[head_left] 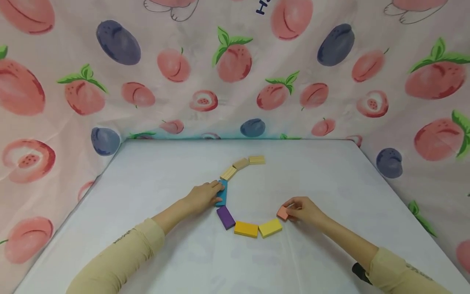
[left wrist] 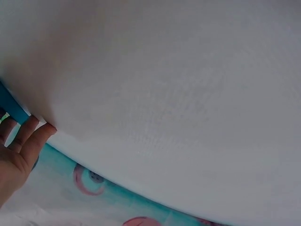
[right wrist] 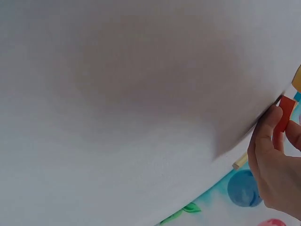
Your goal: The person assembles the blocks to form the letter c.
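Observation:
A curved row of flat blocks lies on the white table, bowed toward the left and near side. My left hand grips the blue block on the row's left side, fingers near its far end and thumb near its close end. In the left wrist view, part of that blue block shows beside the fingertips. My right hand pinches an orange-red block between thumb and fingers, just beyond the right end of the yellow block. The right wrist view also shows this orange-red block between the fingertips.
A purple block and an amber block join blue to yellow along the near side. Several plain wooden blocks continue the curve at the far end. Fruit-printed cloth borders the white table.

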Available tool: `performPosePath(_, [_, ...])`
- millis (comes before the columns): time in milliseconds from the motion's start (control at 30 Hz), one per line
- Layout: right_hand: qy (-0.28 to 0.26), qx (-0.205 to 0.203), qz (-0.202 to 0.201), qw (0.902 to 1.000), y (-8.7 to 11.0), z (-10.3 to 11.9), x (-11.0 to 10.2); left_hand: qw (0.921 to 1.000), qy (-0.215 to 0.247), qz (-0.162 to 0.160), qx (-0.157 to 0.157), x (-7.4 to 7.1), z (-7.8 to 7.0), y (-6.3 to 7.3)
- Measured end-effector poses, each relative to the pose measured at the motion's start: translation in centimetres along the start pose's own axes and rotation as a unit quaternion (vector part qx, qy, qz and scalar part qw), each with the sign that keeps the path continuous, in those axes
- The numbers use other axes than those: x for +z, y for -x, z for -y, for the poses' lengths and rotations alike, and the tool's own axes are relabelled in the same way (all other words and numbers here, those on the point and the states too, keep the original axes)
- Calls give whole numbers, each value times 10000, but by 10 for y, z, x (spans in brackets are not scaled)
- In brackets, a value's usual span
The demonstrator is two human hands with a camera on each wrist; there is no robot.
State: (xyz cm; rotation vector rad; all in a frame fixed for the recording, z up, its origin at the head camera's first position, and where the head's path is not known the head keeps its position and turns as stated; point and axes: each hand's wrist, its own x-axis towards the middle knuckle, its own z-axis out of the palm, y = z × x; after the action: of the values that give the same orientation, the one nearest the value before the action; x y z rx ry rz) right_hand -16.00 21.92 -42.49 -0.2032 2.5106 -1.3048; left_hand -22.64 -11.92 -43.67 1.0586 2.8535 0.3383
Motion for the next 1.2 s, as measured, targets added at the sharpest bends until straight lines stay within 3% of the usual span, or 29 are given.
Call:
performPosePath(300, [398, 124, -281, 9987, 3, 0, 3, 9999, -27, 104, 3, -2, -1, -2])
performPosePath(433, [496, -8, -183, 9986, 3, 2, 2, 9999, -27, 78, -68, -4, 0, 1])
performPosePath(600, [506, -95, -51, 9987, 4, 1, 0, 10000, -20, 68, -25, -4, 0, 0])
performPosePath(1000, [381, 293, -299, 9984, 8, -2, 3, 9999, 29, 120, 0, -2, -1, -3])
performPosePath(1200, [469, 234, -241, 9983, 7, -2, 3, 10000, 0, 92, -32, -2, -1, -2])
